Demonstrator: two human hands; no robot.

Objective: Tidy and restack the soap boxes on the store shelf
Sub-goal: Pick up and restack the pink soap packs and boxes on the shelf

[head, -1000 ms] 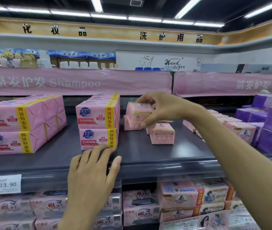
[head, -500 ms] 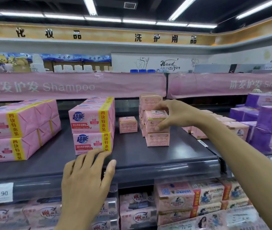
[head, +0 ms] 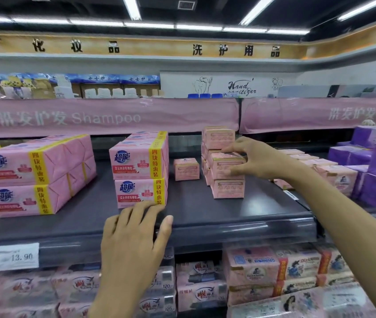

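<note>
Right hand (head: pixel 254 158) grips a small pink cardboard soap box (head: pixel 226 165) sitting atop another on the dark grey metal shelf (head: pixel 205 210), thumb below, fingers curled over its top. Left hand (head: pixel 134 235) lies flat with fingers extended on the shelf edge, fingertips touching a stacked pink four-bar soap pack (head: pixel 140 193). One lone small pink box (head: pixel 186 168) stands between pack and stack.

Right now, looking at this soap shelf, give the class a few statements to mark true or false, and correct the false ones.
1. The right hand grips a small pink box sitting on top of another. True.
2. The left hand holds a soap pack. False: it lies flat on the shelf, holding nothing.
3. A lone pink box stands apart, left of the gripped one. True.
4. The price tag reads 9.90. False: it reads 13.90.
</note>
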